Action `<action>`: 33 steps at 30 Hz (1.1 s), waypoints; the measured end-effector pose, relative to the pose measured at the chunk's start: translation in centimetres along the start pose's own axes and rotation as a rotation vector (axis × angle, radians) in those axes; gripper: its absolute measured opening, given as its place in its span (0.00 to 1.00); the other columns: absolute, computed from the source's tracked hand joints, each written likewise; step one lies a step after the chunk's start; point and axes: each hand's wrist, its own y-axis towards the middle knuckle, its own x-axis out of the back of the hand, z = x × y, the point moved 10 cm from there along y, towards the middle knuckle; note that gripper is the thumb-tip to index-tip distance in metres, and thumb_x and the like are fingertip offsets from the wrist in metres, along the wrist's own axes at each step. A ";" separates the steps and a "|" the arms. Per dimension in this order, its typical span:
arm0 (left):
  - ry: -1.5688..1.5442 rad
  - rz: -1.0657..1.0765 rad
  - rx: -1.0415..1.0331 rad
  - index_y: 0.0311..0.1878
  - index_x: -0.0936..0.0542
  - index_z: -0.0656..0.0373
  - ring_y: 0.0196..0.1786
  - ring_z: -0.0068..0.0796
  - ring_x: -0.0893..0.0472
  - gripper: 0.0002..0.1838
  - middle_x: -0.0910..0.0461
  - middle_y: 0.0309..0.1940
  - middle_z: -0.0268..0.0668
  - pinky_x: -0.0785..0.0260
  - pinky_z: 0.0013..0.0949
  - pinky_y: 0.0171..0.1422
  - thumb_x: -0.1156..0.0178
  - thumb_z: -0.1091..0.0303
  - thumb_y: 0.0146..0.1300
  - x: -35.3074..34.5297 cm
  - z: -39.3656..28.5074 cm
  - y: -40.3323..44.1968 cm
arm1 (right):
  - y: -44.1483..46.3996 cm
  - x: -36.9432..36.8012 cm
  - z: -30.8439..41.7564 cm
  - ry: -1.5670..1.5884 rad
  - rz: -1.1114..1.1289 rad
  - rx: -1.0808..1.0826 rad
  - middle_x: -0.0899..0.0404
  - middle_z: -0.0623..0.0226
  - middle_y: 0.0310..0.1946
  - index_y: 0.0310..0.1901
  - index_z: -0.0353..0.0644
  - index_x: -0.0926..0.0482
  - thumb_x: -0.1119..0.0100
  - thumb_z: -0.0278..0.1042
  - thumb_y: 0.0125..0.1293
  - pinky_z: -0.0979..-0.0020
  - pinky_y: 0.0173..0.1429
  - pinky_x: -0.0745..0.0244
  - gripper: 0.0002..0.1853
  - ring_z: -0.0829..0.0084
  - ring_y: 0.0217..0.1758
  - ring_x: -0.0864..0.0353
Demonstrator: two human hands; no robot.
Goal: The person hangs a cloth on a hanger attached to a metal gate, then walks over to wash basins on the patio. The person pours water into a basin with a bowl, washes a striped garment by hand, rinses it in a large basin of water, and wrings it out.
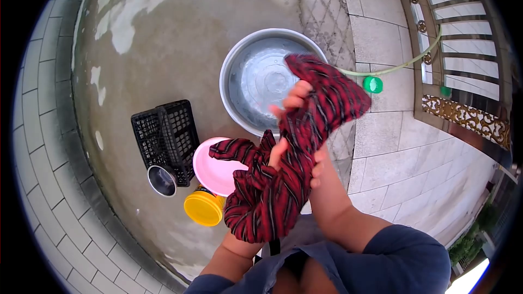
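Note:
A wet-looking, twisted bundle of red cloth (272, 198) with black and pale stripes is held up between my two hands. My right hand (297, 95) grips its upper part, with the fingertips curled round the left side. Lower down, my left hand (279, 153) wraps round the cloth; its thumb shows on one side and fingertips on the other, while the palm is hidden. The cloth's upper end hangs partly over a large metal basin (224, 84) that holds water. Its lower folds overlap a pink basin (210, 171).
A black plastic crate (166, 141) stands at left, beside a small metal bowl (162, 181) and a yellow-lidded tub (203, 208). A green cup-like container (373, 84) sits on the paving near a pale hose (392, 69). A metal railing (468, 38) runs along the right; the concrete floor has wet patches.

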 end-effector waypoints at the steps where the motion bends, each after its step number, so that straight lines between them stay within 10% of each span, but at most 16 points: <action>1: 0.227 -0.212 -0.057 0.56 0.39 0.62 0.34 0.32 0.35 0.35 0.33 0.39 0.39 0.38 0.30 0.34 0.53 0.41 0.55 0.8 0.1 -1.0 | -0.1 -2.0 0.4 0.015 0.113 -0.014 0.30 0.65 0.41 0.48 0.43 0.33 0.63 0.44 0.65 0.59 0.59 0.45 0.16 0.67 0.45 0.31; 4: 0.295 -0.326 -0.111 0.57 0.39 0.63 0.37 0.33 0.30 0.35 0.28 0.39 0.39 0.36 0.30 0.43 0.50 0.44 0.55 -3.6 0.2 -1.0 | -1.0 -3.0 1.2 -0.049 -0.120 -0.013 0.38 0.72 0.23 0.35 0.44 0.33 0.61 0.43 0.64 0.67 0.40 0.37 0.12 0.75 0.26 0.37; 7: 1.272 -0.287 -0.074 0.56 0.38 0.64 0.38 0.31 0.30 0.34 0.28 0.39 0.38 0.38 0.31 0.47 0.47 0.47 0.54 0.3 -2.7 -0.3 | -2.9 0.0 2.1 -0.514 -0.478 -0.129 0.39 0.68 0.15 0.30 0.42 0.33 0.52 0.46 0.60 0.71 0.27 0.36 0.14 0.74 0.16 0.40; 13: 1.847 -0.448 0.070 0.50 0.32 0.62 0.40 0.30 0.28 0.25 0.27 0.37 0.39 0.39 0.29 0.49 0.44 0.55 0.54 0.9 -5.2 0.4 | -5.8 7.0 6.9 -1.082 -0.725 -0.149 0.25 0.60 0.27 0.41 0.37 0.29 0.57 0.37 0.63 0.69 0.33 0.27 0.13 0.68 0.29 0.24; 16: 1.591 -0.678 0.080 0.40 0.27 0.62 0.31 0.26 0.27 0.20 0.25 0.28 0.33 0.35 0.30 0.40 0.37 0.56 0.49 3.9 -6.8 -0.6 | -6.8 13.9 10.0 -1.129 -0.822 -0.121 0.24 0.60 0.35 0.47 0.37 0.29 0.60 0.40 0.62 0.70 0.41 0.29 0.18 0.68 0.36 0.25; 22: 1.494 -0.411 -0.242 0.44 0.28 0.63 0.36 0.24 0.26 0.25 0.24 0.34 0.33 0.35 0.28 0.43 0.38 0.53 0.50 1.3 -5.9 -0.2 | -6.3 13.8 12.4 -1.447 -0.839 -0.089 0.26 0.58 0.22 0.33 0.37 0.27 0.53 0.34 0.59 0.66 0.30 0.29 0.10 0.64 0.26 0.25; 24: 1.012 -0.634 -0.234 0.50 0.32 0.65 0.43 0.24 0.27 0.31 0.26 0.41 0.34 0.37 0.27 0.48 0.37 0.51 0.51 6.4 -7.7 0.5 | -6.6 13.4 12.3 -1.407 -0.856 -0.073 0.26 0.58 0.24 0.34 0.37 0.27 0.53 0.34 0.59 0.65 0.32 0.28 0.09 0.64 0.28 0.24; 27: 1.172 -0.459 -0.697 0.54 0.35 0.66 0.46 0.27 0.29 0.32 0.28 0.46 0.38 0.38 0.29 0.52 0.38 0.54 0.52 6.3 -10.5 1.4 | -4.5 7.7 8.0 -2.761 -0.457 -0.870 0.23 0.50 0.37 0.35 0.35 0.22 0.49 0.30 0.49 0.64 0.49 0.32 0.12 0.55 0.44 0.25; 32: 1.073 -0.593 -0.594 0.48 0.29 0.67 0.45 0.24 0.29 0.24 0.26 0.42 0.35 0.38 0.27 0.50 0.40 0.57 0.55 7.2 -9.4 1.4 | -2.3 3.8 6.3 -3.093 -0.136 -0.867 0.23 0.48 0.32 0.31 0.35 0.22 0.48 0.32 0.48 0.63 0.40 0.28 0.11 0.52 0.34 0.23; 33: 0.961 -0.607 -0.530 0.48 0.29 0.66 0.43 0.23 0.29 0.23 0.26 0.41 0.34 0.38 0.26 0.49 0.41 0.58 0.55 6.7 -8.5 1.3 | -2.6 5.2 5.9 -2.771 -0.073 -0.961 0.22 0.50 0.33 0.32 0.35 0.22 0.47 0.34 0.49 0.63 0.39 0.28 0.12 0.53 0.34 0.22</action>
